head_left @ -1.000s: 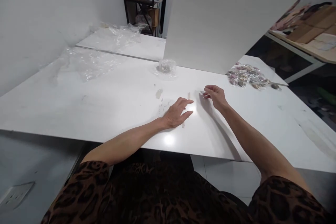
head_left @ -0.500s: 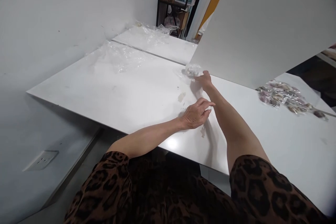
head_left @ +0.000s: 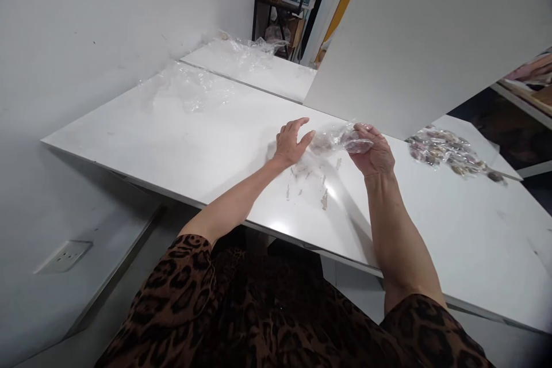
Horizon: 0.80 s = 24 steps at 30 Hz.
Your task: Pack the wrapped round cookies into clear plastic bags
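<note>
My right hand is closed on a crumpled clear plastic bag, just above the white tabletop. Something dark and brownish shows through the plastic by the fingers; its kind is too unclear to tell. At the bag's left end is my left hand, palm down, thumb and fingers apart. Its fingertips are close to the plastic, and I see no grip on it. Below the bag, pale flaky marks spot the tabletop.
Many small clear-wrapped items lie heaped at the right. Loose clear plastic spreads over the table's far left. A large pale panel rises along the back edge. Behind stands a black rack with boxes; the wall borders the left.
My right hand has drawn the plastic bag nearer and to the right from the panel's lower edge. My left hand has moved up and left to the bag's end, its fingers spreading.
</note>
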Each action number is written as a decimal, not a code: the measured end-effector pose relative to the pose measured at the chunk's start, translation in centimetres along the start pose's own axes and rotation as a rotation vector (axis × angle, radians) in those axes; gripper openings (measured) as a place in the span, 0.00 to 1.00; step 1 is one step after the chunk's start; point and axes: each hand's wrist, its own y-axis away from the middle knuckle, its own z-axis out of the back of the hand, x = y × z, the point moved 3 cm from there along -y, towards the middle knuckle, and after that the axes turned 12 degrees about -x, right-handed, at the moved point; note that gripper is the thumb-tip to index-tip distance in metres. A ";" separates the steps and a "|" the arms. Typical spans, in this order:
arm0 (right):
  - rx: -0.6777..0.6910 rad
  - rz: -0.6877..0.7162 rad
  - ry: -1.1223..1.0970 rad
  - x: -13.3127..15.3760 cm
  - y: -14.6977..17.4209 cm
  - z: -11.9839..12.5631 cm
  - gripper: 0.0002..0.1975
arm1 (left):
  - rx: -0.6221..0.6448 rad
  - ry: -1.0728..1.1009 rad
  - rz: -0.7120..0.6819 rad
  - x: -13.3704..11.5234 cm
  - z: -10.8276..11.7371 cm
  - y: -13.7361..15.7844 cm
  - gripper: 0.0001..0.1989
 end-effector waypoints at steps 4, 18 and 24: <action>-0.014 0.064 -0.031 1.0 1.9 0.9 0.06 | 0.549 0.366 0.255 0.6 -0.2 0.3 0.40; 0.062 -0.055 0.135 -3.3 4.5 -0.4 0.32 | 0.334 0.648 0.451 0.8 -1.3 1.3 0.37; -0.126 0.007 0.032 -2.8 3.3 1.0 0.22 | 0.298 0.731 0.605 1.0 -1.1 1.3 0.32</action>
